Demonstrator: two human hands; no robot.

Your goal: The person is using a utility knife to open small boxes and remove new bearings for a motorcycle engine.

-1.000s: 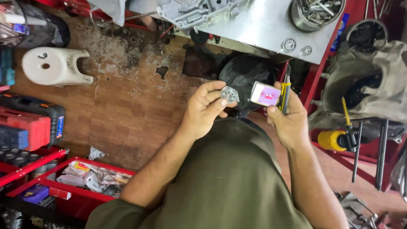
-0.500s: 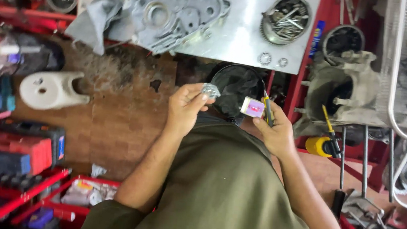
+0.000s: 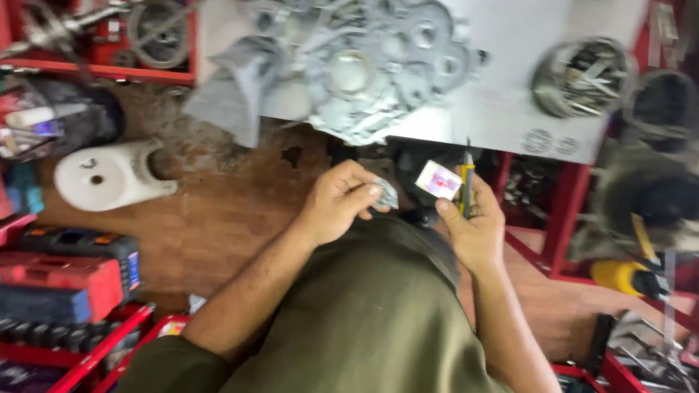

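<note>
Left hand (image 3: 338,208) pinches blurred metal part (image 3: 385,193), shape unclear.

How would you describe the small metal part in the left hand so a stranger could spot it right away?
Start at the grey metal bench top carrying the large cast engine casing. Just below its front edge, the left hand pinches a small silvery round part at its fingertips. Unlike the pink-and-white packet and yellow-handled tool in the right hand beside it, it is bare grey metal.
</note>
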